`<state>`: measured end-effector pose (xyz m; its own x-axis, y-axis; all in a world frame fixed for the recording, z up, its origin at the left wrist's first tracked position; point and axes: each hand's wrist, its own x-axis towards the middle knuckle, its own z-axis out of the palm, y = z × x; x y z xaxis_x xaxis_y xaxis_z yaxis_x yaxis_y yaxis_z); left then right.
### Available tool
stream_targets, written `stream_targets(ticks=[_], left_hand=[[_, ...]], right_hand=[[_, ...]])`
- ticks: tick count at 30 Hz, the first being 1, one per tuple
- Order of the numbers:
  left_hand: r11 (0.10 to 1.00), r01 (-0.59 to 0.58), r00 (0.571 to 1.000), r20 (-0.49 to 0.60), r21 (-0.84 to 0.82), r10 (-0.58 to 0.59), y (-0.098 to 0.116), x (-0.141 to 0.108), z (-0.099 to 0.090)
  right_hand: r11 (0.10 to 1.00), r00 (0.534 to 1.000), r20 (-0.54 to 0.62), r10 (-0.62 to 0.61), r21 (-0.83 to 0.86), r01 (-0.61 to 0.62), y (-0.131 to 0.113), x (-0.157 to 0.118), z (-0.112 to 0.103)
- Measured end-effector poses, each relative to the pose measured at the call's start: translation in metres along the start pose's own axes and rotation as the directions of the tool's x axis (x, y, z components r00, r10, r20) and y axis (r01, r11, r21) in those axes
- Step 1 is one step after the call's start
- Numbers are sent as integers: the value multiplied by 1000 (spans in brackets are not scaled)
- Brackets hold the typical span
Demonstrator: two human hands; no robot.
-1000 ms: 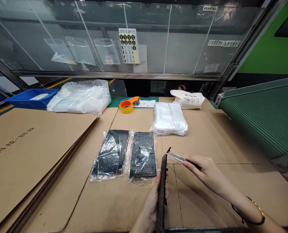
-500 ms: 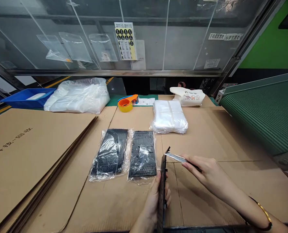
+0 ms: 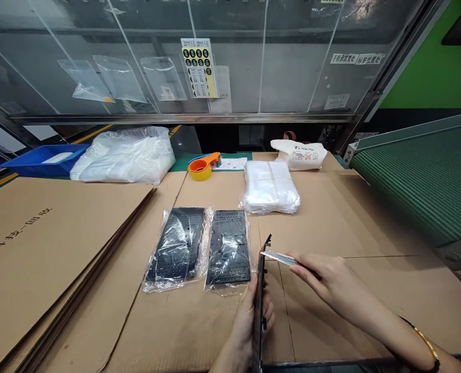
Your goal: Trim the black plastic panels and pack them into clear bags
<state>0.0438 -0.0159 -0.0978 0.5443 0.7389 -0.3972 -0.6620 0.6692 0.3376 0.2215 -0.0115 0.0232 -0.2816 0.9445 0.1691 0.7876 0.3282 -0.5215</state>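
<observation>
Over cardboard point(image 3: 164, 331), left hand point(image 3: 247, 321) grips an upright black panel point(image 3: 260, 311), right hand point(image 3: 327, 277) pinches a metal blade point(image 3: 280, 258).

Orange tape dispenser point(image 3: 200, 169), blue bin point(image 3: 43, 163), probably a green conveyor point(image 3: 419, 176)

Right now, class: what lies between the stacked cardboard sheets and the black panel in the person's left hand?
A bagged perforated black panel and a second bagged panel lie there, side by side, in the head view.

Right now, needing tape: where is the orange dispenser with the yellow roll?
The orange dispenser sits far back at centre in the head view, left of a white paper slip and up-left of stacked clear bags.
</observation>
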Motion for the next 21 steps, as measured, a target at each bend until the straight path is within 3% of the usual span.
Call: stream_targets(ticks=[15, 21], left_hand=[[1000, 15, 998, 63, 23, -16, 3, -1, 2], [1000, 26, 999, 43, 2, -26, -1, 1, -3]], right_hand=[[995, 997, -71, -34, -99, 27, 8, 7, 0], [997, 997, -53, -61, -42, 59, 3, 6, 1]])
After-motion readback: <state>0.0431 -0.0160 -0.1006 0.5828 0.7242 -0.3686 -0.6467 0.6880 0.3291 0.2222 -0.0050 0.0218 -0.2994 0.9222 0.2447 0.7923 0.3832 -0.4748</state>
